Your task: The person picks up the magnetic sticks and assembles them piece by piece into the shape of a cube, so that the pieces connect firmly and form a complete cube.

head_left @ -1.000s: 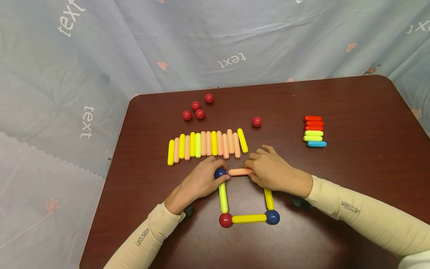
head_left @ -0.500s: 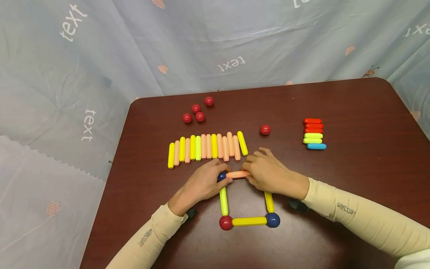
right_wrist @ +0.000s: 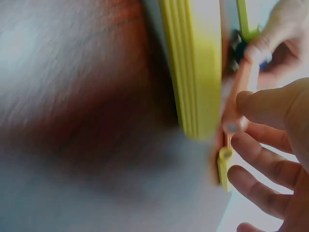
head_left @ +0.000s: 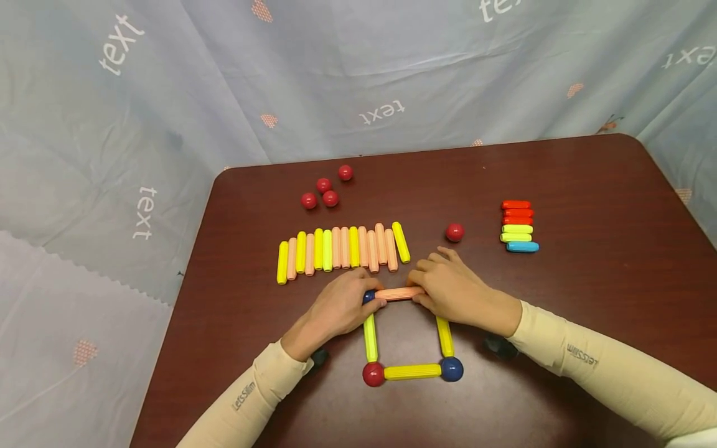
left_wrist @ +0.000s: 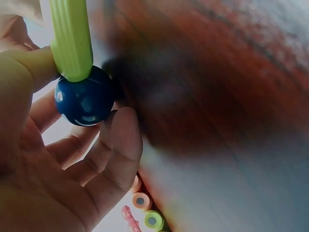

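My left hand [head_left: 338, 305] holds a dark blue ball [left_wrist: 86, 99] between thumb and fingers. A lime magnetic rod [head_left: 370, 339] runs from that ball to a red ball [head_left: 373, 374] at the near left corner. My right hand [head_left: 456, 289] pinches an orange magnetic rod [head_left: 398, 294] by its right end; its left end meets the held ball. A yellow rod [head_left: 412, 372] links the red ball to a second blue ball [head_left: 452, 369]. From there another yellow rod [head_left: 445, 337] reaches under my right hand; its far end is bare in the right wrist view.
Beyond my hands lies a row of yellow, lime and orange rods [head_left: 344, 247]. Several red balls [head_left: 330, 198] sit behind it, and a single red ball [head_left: 455, 232] lies right of the row. Short red, lime and blue rods [head_left: 517, 225] are stacked farther right on the brown table [head_left: 588, 186].
The orange rod has moved left in my right hand, closing the gap to the blue ball. The single red ball has rolled right and nearer. My left hand keeps its hold.
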A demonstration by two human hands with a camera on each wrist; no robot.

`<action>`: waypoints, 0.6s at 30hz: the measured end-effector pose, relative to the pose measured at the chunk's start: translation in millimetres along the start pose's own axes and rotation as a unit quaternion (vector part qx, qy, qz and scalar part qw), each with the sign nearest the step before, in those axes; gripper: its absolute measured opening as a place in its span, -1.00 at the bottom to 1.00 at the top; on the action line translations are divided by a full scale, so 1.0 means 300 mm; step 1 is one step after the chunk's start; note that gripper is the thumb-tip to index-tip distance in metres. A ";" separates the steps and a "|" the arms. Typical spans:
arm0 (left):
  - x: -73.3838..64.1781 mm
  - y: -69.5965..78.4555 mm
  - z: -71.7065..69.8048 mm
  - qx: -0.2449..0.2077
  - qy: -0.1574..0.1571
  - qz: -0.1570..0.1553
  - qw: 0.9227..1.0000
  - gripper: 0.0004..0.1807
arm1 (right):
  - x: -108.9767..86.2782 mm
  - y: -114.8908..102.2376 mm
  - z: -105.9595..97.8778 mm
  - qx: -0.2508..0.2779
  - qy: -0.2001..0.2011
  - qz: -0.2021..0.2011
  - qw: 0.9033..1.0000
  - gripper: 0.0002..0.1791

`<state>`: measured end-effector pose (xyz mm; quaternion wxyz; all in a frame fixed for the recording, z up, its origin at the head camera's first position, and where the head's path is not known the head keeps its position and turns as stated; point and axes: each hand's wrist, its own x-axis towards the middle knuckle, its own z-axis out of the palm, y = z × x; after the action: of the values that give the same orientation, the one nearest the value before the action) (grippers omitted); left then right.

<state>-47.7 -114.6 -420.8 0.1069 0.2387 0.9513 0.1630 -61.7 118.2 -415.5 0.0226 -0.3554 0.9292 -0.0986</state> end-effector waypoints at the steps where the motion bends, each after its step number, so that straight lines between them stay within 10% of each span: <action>1: 0.000 0.000 0.001 -0.002 0.000 -0.002 1.000 -0.70 | -0.006 0.008 -0.004 0.001 0.001 0.008 1.000 -0.75; 18: -0.002 -0.003 0.006 -0.012 0.000 -0.012 1.000 -0.70 | -0.119 0.278 -0.119 -0.051 -0.005 0.161 0.986 -0.40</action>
<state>-47.0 -115.1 -422.7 0.1118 0.2257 0.9521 0.1734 -93.9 208.6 -398.4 0.0247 -0.2026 0.9780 -0.0442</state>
